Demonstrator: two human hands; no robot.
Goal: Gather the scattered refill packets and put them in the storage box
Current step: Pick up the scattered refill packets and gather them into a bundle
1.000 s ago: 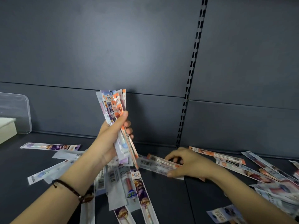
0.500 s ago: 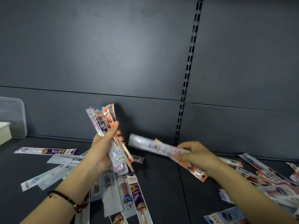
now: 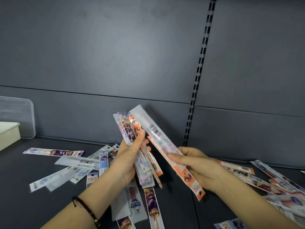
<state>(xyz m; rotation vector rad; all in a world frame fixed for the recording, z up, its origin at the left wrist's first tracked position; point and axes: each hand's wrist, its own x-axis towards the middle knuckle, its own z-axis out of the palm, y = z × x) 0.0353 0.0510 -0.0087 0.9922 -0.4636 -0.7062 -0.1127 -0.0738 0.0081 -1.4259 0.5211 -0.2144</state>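
My left hand (image 3: 130, 156) grips an upright fan of several refill packets (image 3: 127, 126) above the dark shelf. My right hand (image 3: 196, 166) pinches two long packets (image 3: 166, 151), one clear with a barcode, one orange, and holds them slanted against the right side of that bunch. Loose packets (image 3: 71, 162) lie scattered on the shelf to the left, below my hands (image 3: 151, 205) and at the right (image 3: 270, 182). The storage box (image 3: 9, 133), cream-coloured, shows only its corner at the far left edge.
A clear plastic lid (image 3: 19, 116) leans against the back wall behind the box. The dark shelf floor (image 3: 178, 212) meets a grey back panel with a slotted upright rail (image 3: 198, 76) behind my hands.
My right hand lifted two packets off the shelf and carried them left and up to the bunch in my left hand. My left hand stayed raised with its bunch.
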